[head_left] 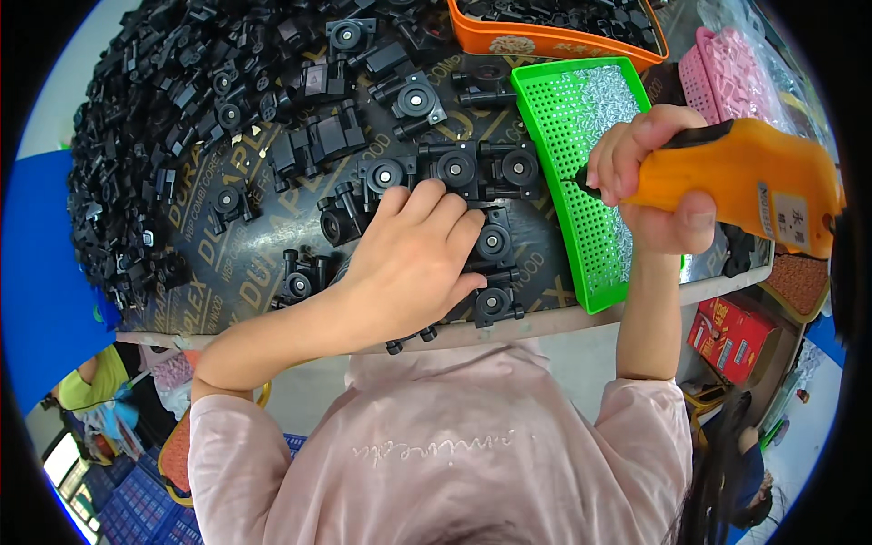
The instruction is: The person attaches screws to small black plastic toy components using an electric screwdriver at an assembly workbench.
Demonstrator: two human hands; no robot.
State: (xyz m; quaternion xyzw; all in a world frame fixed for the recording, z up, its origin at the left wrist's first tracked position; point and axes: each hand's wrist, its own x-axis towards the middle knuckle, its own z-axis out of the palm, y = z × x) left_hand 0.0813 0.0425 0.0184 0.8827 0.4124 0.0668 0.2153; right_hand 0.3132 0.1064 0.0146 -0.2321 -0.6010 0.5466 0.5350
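My right hand (658, 177) is wrapped round an orange and black electric screwdriver (736, 177). The tool's dark tip points left, over a green perforated tray (551, 118) with many small silvery screws (604, 100) in it. My left hand (413, 250) lies over a group of black plastic parts with round centres, fingers bent and thumb stretched to the right. Near its fingertips is a black part (456, 169), with another black part (518, 168) to the right. One more black part (492, 241) sits beside the thumb. Whatever lies under the palm is hidden.
A large heap of black parts (173, 118) covers the table's left and far side. An orange bin (472, 36) of black pieces stands at the back, and a pink basket (704, 77) at the right. A red box (727, 338) is below the table edge.
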